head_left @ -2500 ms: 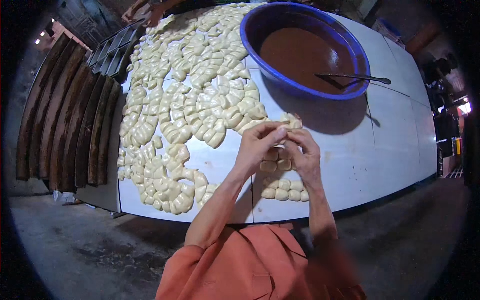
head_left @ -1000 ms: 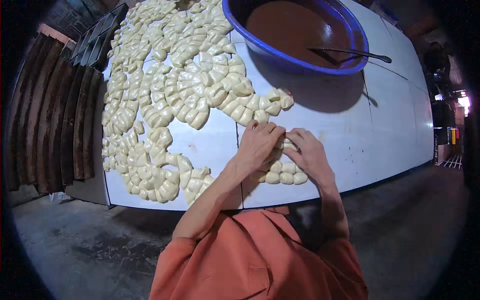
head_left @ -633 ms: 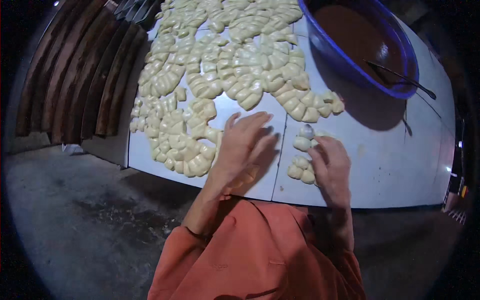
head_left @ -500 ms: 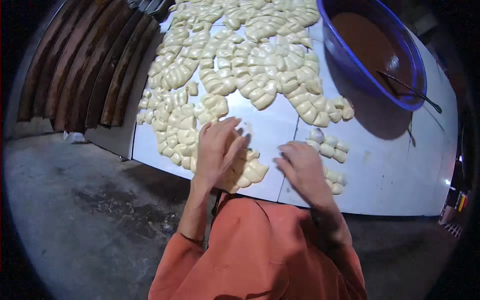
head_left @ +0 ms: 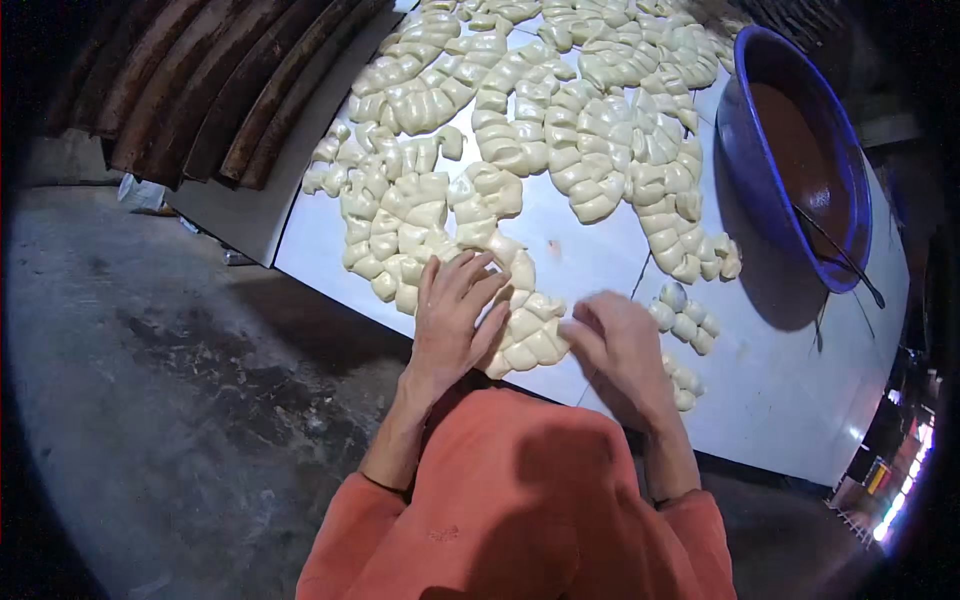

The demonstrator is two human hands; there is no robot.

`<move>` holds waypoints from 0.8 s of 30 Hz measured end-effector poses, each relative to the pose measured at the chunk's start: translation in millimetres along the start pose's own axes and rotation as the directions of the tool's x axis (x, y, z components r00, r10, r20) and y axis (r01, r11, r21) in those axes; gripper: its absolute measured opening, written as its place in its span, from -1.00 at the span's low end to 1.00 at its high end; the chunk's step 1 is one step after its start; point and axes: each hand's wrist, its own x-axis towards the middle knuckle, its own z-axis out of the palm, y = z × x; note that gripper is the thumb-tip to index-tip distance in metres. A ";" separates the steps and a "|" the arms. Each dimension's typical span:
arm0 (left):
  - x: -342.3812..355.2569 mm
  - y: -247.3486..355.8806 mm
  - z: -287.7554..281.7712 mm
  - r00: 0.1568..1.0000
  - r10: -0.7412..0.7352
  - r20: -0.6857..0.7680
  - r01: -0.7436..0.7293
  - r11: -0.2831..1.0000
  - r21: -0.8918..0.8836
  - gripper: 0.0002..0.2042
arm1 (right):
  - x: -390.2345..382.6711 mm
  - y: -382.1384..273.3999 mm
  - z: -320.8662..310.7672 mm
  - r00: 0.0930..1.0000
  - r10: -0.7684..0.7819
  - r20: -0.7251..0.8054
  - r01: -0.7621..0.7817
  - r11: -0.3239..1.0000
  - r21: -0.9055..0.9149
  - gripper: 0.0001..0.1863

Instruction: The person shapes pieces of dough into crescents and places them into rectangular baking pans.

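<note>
Pale, glossy dough pieces [head_left: 590, 150] lie pressed together in rows over much of the white table. My left hand [head_left: 455, 315] rests at the near edge of this spread, fingers apart, touching the dough beside it. Just to its right is a near patch of dough [head_left: 535, 335], partly covered by that hand. My right hand [head_left: 625, 345] hovers at the right border of the patch, fingers bent and thumb apart from them; nothing shows in it. Two short clusters of rounder dough balls [head_left: 685, 318] sit right of this hand.
A blue tub [head_left: 735, 140] of brown liquid stands at the table's right, a dark-handled utensil [head_left: 840, 255] leaning over its rim. Long brown curved troughs [head_left: 230, 90] are stacked at left. The white tabletop [head_left: 770, 400] ends close to my body.
The view has shifted, so the table appears tilted and further right. My right hand has come closer to the near dough patch, and its fingers are more bent. My left hand stays beside the dough.
</note>
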 end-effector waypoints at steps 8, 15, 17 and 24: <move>-0.1 15.8 13.0 0.952 0.193 0.237 -0.187 0.981 -0.050 -0.52 | -16.5 12.6 41.0 0.963 -0.223 -0.150 0.233 0.971 0.055 -0.69; -2.2 13.3 17.0 0.945 0.154 0.290 -0.151 0.988 -0.033 -0.37 | -22.7 15.2 39.2 0.951 0.284 0.124 -0.258 0.505 0.824 -0.83; -3.8 14.2 18.7 0.946 0.143 0.292 -0.135 0.990 -0.048 -0.38 | -22.0 8.6 36.9 0.942 0.309 0.129 -0.296 0.587 0.754 -0.69; 11.4 22.0 21.1 0.923 0.226 0.310 -0.242 0.970 0.013 -0.41 | -16.8 13.8 51.1 0.969 0.025 -0.246 0.012 0.989 0.148 -0.65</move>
